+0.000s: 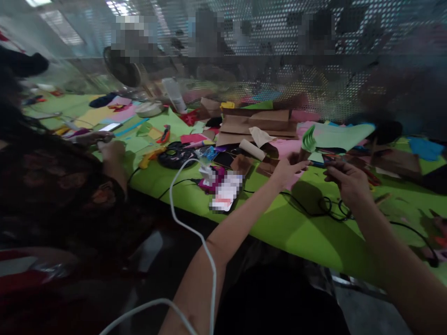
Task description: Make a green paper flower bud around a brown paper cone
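A: R hand (345, 180) pinches the blue stick (317, 164) over the worktop (275, 228); L hand (287, 171) is at its other end, grip unclear, can't tell.
B: Frilled green paper (308, 138) is right beside L hand. Best go w/ steady wrists, light pressure, so it doesn't crush.

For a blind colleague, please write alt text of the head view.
A person's left hand and right hand are at opposite ends of a slim blue item, beside curled green paper, over a green table strewn with coloured paper. Another person's hand shows at left.
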A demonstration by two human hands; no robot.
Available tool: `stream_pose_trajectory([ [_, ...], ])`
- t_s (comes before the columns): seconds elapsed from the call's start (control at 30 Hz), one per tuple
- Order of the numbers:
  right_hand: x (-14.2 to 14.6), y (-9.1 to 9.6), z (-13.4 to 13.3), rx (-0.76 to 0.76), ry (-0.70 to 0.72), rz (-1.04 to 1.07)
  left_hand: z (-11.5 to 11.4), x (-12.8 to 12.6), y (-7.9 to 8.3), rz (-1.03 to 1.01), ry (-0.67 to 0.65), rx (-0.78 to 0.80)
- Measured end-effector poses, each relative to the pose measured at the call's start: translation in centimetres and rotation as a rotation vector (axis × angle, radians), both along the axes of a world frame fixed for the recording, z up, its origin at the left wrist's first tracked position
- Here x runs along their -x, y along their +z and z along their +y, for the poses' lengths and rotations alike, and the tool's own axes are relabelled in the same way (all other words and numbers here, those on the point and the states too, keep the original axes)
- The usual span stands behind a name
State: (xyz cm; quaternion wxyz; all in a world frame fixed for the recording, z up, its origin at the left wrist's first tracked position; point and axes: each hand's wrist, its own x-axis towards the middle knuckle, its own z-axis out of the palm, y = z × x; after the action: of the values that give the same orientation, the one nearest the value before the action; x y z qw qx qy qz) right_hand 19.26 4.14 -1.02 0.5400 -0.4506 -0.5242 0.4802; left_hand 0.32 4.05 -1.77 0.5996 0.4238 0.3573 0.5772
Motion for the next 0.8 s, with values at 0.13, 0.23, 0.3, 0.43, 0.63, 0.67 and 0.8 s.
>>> stream_pose_trajectory([
  [0.13,0.2,0.8,-0.4,-0.018,-0.025,-0.069,0.2,-0.5,0.3,-0.024,0.005,0.016],
  [0.23,0.2,1.1,-0.4,-0.012,-0.019,-0.076,0.1,-0.4,0.0,-0.021,-0.018,0.067],
  [0.3,0.2,1.0,-0.3,-0.025,-0.015,-0.087,0.0,-0.1,-0.2,-0.026,-0.037,0.09],
  [0.43,0.1,0.9,-0.3,-0.029,0.009,-0.131,0.0,0.5,-0.4,-0.032,-0.058,0.118],
  [0.63,0.4,1.0,-0.8,-0.047,0.037,-0.158,-0.2,0.7,-0.5,-0.045,-0.049,0.111],
  [0.67,0.5,0.9,-0.9,-0.049,0.044,-0.17,-0.2,0.7,-0.5,-0.053,-0.051,0.113],
  [0.8,0.9,0.2,-1.0,-0.074,0.058,-0.22,-0.6,0.3,-0.4,-0.1,-0.068,0.122],
])
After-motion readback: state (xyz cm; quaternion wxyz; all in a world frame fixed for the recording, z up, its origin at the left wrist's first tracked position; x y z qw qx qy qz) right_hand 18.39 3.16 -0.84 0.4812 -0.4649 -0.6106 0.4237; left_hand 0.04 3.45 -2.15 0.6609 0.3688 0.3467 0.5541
